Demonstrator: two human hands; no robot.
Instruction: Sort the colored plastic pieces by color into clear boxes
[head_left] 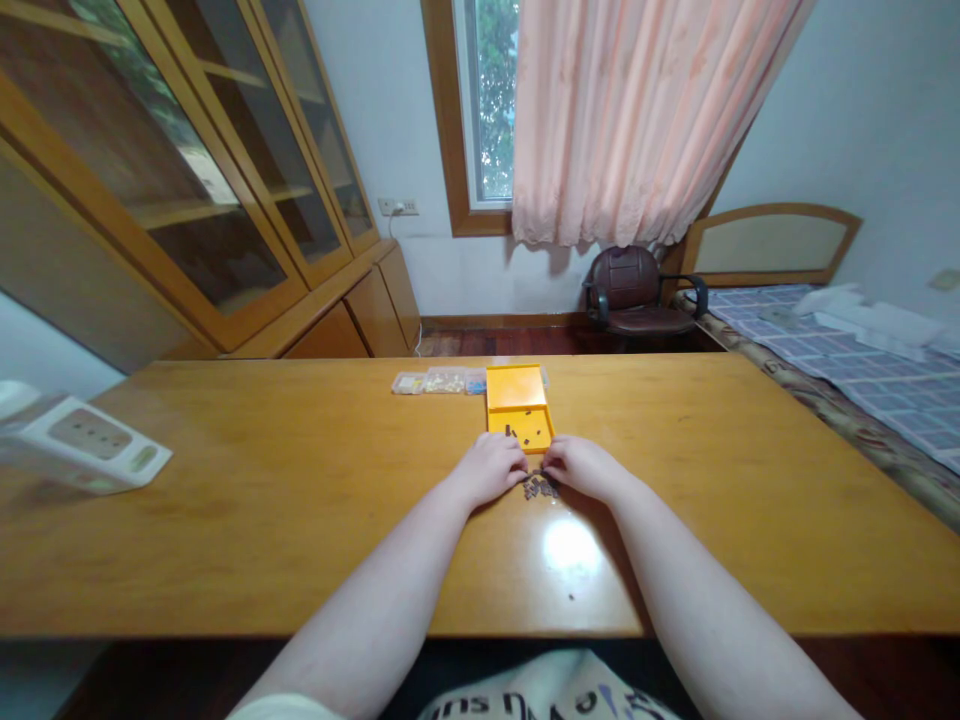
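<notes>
Sunlit through a window with a pink curtain (637, 110), the room holds a long wooden tabletop (300, 500) with glass-fronted cabinets (187, 170) to one side and a bed (862, 380) to the other. I see both of my hands meeting near the middle of the tabletop. My left hand (491, 468) and my right hand (585, 466) are curled, fingertips pointing inward toward a small heap of dark pieces (540, 487) lying on the wood between them. The fingers look pinched over that heap, but the pieces are too small for me to tell whether either hand actually grips one.

Just beyond my knuckles sits an orange tray (519, 405) with two compartments; the nearer one holds a few of the same dark pieces, the farther one looks bare. It sits close enough, I judge, that pieces can go from heap to tray with little reach. Behind the tray, a row of clear plastic boxes (439, 381) sits along the far edge. A white box (82, 445) lies well apart at the left end.
</notes>
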